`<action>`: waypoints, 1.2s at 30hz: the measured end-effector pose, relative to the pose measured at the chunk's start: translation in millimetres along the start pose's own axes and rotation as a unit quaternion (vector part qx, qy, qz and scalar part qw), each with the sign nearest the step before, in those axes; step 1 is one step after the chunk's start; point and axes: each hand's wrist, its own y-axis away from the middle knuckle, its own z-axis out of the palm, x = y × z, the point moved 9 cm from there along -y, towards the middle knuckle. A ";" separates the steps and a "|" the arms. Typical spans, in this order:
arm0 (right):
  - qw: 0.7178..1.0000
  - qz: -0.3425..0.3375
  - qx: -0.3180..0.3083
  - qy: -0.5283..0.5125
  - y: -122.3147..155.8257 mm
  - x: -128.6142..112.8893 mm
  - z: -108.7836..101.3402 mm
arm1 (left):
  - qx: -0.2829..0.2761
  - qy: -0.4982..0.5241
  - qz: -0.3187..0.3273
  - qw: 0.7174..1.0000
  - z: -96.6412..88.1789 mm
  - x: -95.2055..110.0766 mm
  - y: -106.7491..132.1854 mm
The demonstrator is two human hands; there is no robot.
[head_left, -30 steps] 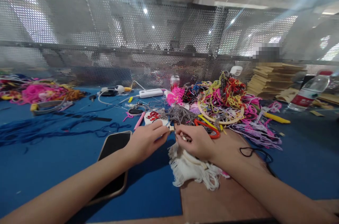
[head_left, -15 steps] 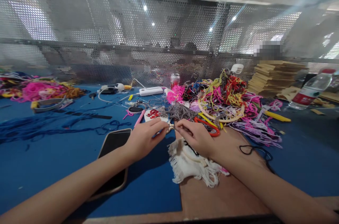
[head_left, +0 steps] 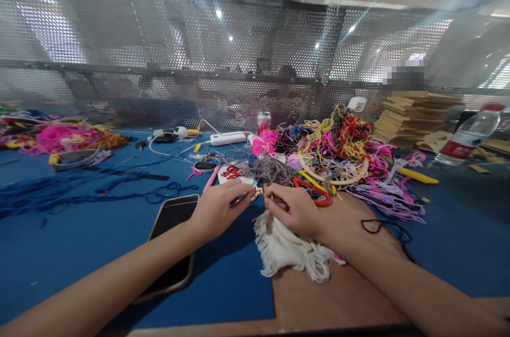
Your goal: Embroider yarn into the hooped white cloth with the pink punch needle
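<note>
My left hand [head_left: 219, 208] is closed in a pinch, thumb against forefinger, above the blue mat. Just to its right, my right hand [head_left: 297, 210] pinches too, its fingers curled in and its tips a small gap from the left ones. Whatever the fingertips hold is too small to make out. Beneath my right hand lies a white fringed cloth [head_left: 281, 254] in a small hoop, partly covered by the hand. Beyond the fingers are a white piece with red stitching [head_left: 231, 172] and grey yarn [head_left: 274, 169]. Orange-handled scissors [head_left: 325, 200] lie behind my right hand.
A phone [head_left: 173, 216] lies under my left forearm. Tangled coloured yarn [head_left: 330, 140] with a wooden hoop [head_left: 338, 182] fills the back right, near a water bottle [head_left: 468, 135] and stacked brown sheets [head_left: 410, 116]. Blue yarn [head_left: 79, 188] spreads at left; a perforated screen [head_left: 239, 60] stands behind.
The fingers of my right hand have curled in a little more, and its tips sit slightly farther from the left ones. My left hand is almost still.
</note>
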 end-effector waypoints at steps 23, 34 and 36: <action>1.000 -0.016 0.004 0.005 -1.7 -0.3 0.5 | -0.064 -0.079 -0.002 0.995 11.0 -4.2 1.2; 0.999 -0.033 0.014 0.007 -1.4 -2.4 -0.8 | -0.064 -0.011 0.047 0.997 10.6 8.5 4.6; 0.999 -0.047 0.002 0.008 -0.5 -6.1 1.1 | -0.037 0.002 0.002 0.999 5.9 -0.1 3.7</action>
